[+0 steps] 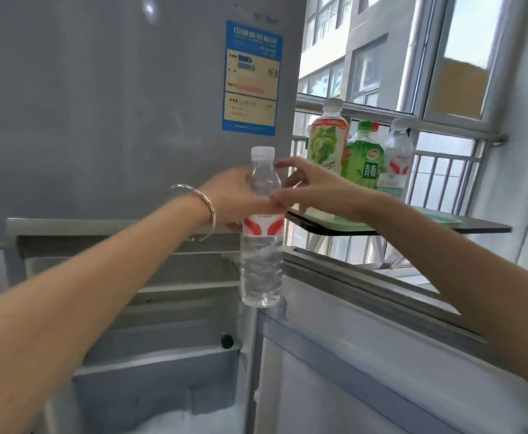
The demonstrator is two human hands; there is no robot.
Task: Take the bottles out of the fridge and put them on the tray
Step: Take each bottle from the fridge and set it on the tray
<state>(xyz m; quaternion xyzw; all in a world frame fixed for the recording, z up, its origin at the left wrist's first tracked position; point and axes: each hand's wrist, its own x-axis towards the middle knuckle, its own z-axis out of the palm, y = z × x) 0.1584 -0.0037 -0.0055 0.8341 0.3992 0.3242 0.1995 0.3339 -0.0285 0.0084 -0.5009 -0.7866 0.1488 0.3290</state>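
Note:
My left hand, a silver bangle on its wrist, grips a clear water bottle with a white cap and a red-and-white label. It holds the bottle upright in front of the open fridge compartment. My right hand reaches in from the right with fingers spread, its thumb and forefinger at the bottle's shoulder. A pale green tray lies on a dark shelf to the right. On it stand a grape juice bottle, a green plum drink bottle and another water bottle.
The grey upper fridge door carries a blue energy label. The open lower door juts out below my right arm. A drawer sits in the compartment. Behind the dark shelf are a window and metal railing.

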